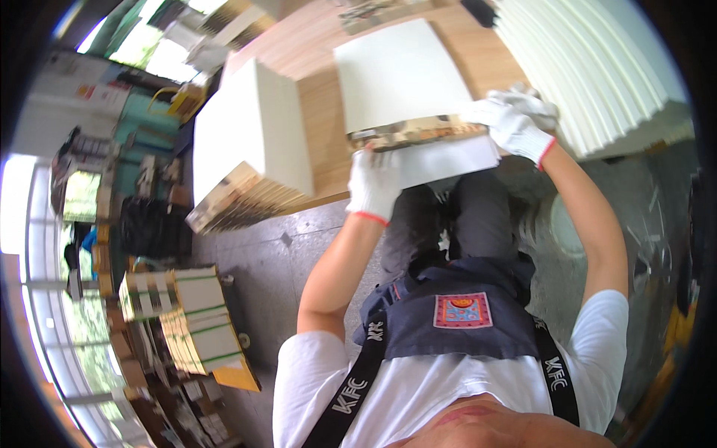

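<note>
A white sheet-like board [403, 75] lies flat on the wooden table in front of me. Along its near side runs a brown-and-tan patterned strip [418, 133], and below that a white flap [448, 160] reaches over the table's edge. My left hand [376, 181], in a white glove with a red cuff, grips the left end of the strip and flap, thumb on top. At the right end, my gloved right hand [515, 123] has its fingers closed over the corner of the strip. Its fingertips are partly blurred, and its underside is hidden.
To the left stands a tall stack of white boards [254, 134] with patterned edges. A row of white panels [590, 67] fans out on the right. Strapped bundles [198, 321] rest on a low pallet at lower left. A dark object [478, 11] sits at the far edge.
</note>
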A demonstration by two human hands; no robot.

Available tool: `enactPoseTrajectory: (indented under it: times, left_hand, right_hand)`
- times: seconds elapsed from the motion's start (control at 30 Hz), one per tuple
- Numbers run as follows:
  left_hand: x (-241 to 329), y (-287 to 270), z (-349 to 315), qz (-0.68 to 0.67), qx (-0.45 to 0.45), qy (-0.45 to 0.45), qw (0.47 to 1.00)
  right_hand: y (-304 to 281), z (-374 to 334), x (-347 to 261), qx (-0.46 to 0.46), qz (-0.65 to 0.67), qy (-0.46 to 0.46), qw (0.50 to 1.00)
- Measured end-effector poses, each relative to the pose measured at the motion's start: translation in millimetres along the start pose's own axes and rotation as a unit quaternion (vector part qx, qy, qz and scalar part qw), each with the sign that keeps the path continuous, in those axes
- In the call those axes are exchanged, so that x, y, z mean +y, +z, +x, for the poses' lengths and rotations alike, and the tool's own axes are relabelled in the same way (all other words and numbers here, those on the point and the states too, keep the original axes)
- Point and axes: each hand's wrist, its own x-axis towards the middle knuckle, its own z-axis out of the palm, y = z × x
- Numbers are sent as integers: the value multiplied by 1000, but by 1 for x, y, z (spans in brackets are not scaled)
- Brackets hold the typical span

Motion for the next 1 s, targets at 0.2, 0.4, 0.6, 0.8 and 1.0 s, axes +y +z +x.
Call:
enactPoseTrajectory:
  times: [0.2,0.4,0.6,0.8,1.0]
  left_hand:
    - [13,31,37,-28,8,-84,996]
    - [56,48,6,31,6,-75,997]
    - [80,30,-25,181,-49,42,981]
    - [148,6,-101,256,-112,228,933]
    - [272,-34,-118,266,-44,472,839]
  right_hand:
    - [3,60,17,103,227,336,908]
    - [-2,111,-1,-57,697,393,597]
    - [-2,89,-58,39,757,380,531]
    - [18,118,-106,190,674,307,645]
    - [33,242,-202,187,767,107,604]
